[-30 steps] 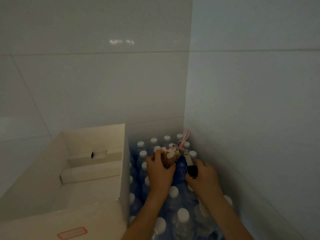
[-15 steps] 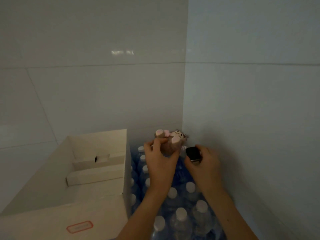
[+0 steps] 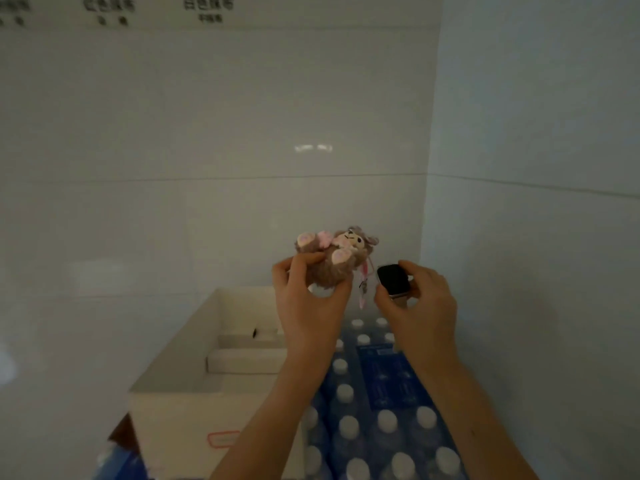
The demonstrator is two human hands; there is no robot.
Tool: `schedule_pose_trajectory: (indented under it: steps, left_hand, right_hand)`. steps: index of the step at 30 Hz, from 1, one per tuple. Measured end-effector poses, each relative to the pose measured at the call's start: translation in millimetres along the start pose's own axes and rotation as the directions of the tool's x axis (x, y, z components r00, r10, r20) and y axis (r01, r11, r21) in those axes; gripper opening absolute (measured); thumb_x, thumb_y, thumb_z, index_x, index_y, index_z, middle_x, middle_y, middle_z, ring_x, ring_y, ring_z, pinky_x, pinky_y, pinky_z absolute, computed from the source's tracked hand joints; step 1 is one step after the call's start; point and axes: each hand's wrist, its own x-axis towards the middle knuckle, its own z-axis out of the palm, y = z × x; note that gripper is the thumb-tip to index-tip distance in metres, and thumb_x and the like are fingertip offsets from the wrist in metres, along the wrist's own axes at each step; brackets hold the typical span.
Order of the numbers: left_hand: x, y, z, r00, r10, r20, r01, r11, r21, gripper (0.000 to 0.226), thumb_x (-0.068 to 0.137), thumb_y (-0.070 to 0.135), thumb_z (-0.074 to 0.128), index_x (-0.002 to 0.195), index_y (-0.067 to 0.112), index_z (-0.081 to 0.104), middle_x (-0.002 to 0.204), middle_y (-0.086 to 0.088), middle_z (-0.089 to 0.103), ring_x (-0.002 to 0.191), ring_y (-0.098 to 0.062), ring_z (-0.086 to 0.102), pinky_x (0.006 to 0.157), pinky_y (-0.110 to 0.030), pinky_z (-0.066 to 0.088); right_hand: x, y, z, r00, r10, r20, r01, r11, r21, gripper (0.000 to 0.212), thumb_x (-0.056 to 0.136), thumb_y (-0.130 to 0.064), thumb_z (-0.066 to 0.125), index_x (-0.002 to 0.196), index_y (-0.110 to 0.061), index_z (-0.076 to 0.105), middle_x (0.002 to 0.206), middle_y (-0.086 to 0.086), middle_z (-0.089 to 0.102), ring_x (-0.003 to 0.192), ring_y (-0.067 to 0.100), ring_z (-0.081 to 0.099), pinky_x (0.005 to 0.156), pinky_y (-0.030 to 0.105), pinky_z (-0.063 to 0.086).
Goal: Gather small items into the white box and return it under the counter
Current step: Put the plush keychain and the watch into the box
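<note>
Head: fuzzy plush toy (image 3: 337,263); glossy rounded watch (image 3: 393,278).

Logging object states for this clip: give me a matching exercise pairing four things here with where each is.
Things: 1 plush toy; 2 smartwatch; 3 white box; 4 water bottles.
Places: A held in the right hand; B capped, beneath both hands; C held in the left hand; D open, left of the water bottles.
Pairs: 1-C, 2-A, 3-D, 4-B.

Fuzzy cloth plush toy (image 3: 334,261), glossy black watch face (image 3: 393,279), matt cardboard white box (image 3: 180,344).
</note>
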Motion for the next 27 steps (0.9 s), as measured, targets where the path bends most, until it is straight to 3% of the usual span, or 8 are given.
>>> schedule_pose_trajectory:
  steps: [5,10,14,20,24,27]
  left_hand:
    - [22,-10,-50,0.996,0.039,-0.076,-0.033,0.997,0.076,0.036,0.07,0.031,0.08,0.1,0.029,0.061,0.108,0.01,0.046,0.092,-0.003,0.058,0.081,-0.015,0.05]
    - [40,-30,-111,0.993,0.072,-0.095,-0.056,0.985,0.161,0.039,0.067,0.023,0.084,0.098,0.029,0.063,0.107,0.01,0.048,0.092,-0.002,0.058,0.079,-0.013,0.05]
    - [57,-62,-168,0.998,0.064,0.0,-0.063,0.981,0.181,0.04,0.065,0.018,0.086,0.097,0.023,0.063,0.108,0.005,0.049,0.095,-0.005,0.06,0.082,-0.014,0.051]
    - [87,-114,-215,0.985,-0.044,0.164,0.022,0.991,0.136,0.036,0.063,0.023,0.087,0.09,0.024,0.063,0.105,0.008,0.054,0.088,-0.001,0.062,0.071,-0.01,0.051]
    - [102,-143,-229,0.939,-0.051,0.339,0.024,0.996,0.082,0.035,0.063,0.024,0.087,0.089,0.026,0.064,0.107,0.005,0.058,0.09,-0.007,0.063,0.072,-0.015,0.053]
    - [109,-157,-229,0.893,-0.037,0.449,0.024,0.999,0.035,0.035,0.063,0.018,0.087,0.089,0.027,0.066,0.105,0.008,0.06,0.091,-0.011,0.064,0.074,-0.021,0.056]
  right_hand:
    - [17,-39,32,0.997,-0.066,0.027,0.063,0.993,0.103,0.048,0.075,-0.017,0.077,0.12,-0.007,0.061,0.105,0.011,0.061,0.095,0.026,0.058,0.08,0.032,0.049]
    - [11,-68,73,0.994,-0.063,0.092,0.043,0.979,0.2,0.046,0.077,-0.019,0.076,0.119,-0.009,0.061,0.106,0.008,0.061,0.095,0.027,0.06,0.083,0.043,0.053]
    - [0,-81,106,0.988,-0.024,0.153,-0.015,0.967,0.253,0.045,0.078,-0.021,0.076,0.119,-0.009,0.062,0.108,0.008,0.063,0.093,0.023,0.062,0.084,0.041,0.054]
    - [-3,-96,147,0.983,0.009,0.183,-0.052,0.972,0.231,0.041,0.079,-0.025,0.077,0.115,-0.011,0.066,0.103,0.001,0.067,0.085,0.012,0.063,0.072,0.016,0.051]
    - [-10,-96,163,0.971,0.053,0.233,-0.091,0.984,0.155,0.042,0.076,-0.024,0.078,0.114,-0.011,0.067,0.103,-0.001,0.068,0.085,0.011,0.063,0.076,0.024,0.054]
    - [-15,-87,167,0.961,0.093,0.259,-0.121,0.988,0.096,0.042,0.075,-0.024,0.08,0.114,-0.011,0.067,0.098,-0.002,0.068,0.081,0.005,0.062,0.07,0.018,0.051]
